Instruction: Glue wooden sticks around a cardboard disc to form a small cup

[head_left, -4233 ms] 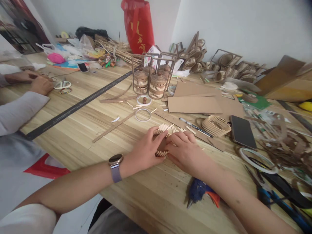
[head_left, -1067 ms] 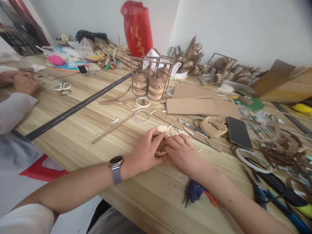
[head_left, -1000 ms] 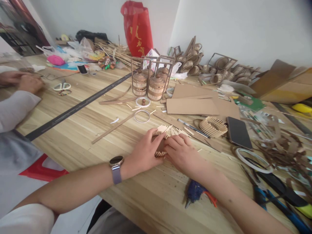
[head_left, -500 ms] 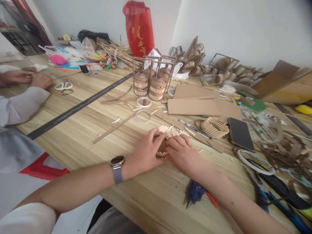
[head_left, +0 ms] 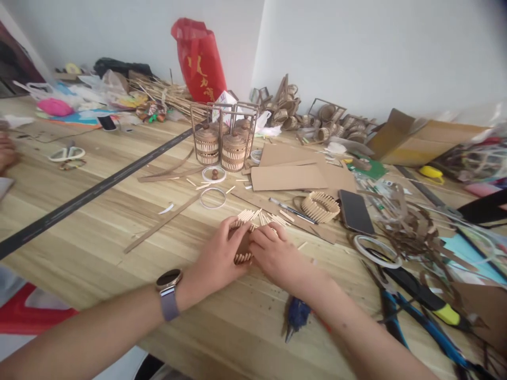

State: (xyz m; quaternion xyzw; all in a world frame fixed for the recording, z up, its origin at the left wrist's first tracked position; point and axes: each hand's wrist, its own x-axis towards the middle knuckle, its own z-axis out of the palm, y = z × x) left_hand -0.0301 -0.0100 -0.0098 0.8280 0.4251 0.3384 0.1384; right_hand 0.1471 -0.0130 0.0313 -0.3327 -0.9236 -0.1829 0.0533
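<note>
Near the middle of the wooden table, a round brown piece edged with small wooden sticks [head_left: 243,244] is held between both hands. My left hand [head_left: 216,258], a watch on its wrist, grips the left side with thumb and fingers. Fingers of my right hand [head_left: 273,253] curl over the right side and hide much of it. Loose light sticks [head_left: 257,215] lie just behind the hands. A ring of upright sticks [head_left: 320,206] stands to the right, beside a pen [head_left: 293,210] and a phone [head_left: 356,212].
Lidded stick baskets [head_left: 233,150] stand behind white rings [head_left: 213,197]. Cardboard sheets [head_left: 289,178] lie right of them. A blue glue gun [head_left: 297,316] is under my right forearm; pliers [head_left: 396,311] lie at the right. Another person's hand [head_left: 6,152] shows at the left edge.
The view has turned to the right, so the table's things appear farther left. Both hands keep their hold on the brown piece. Less of the other person shows.
</note>
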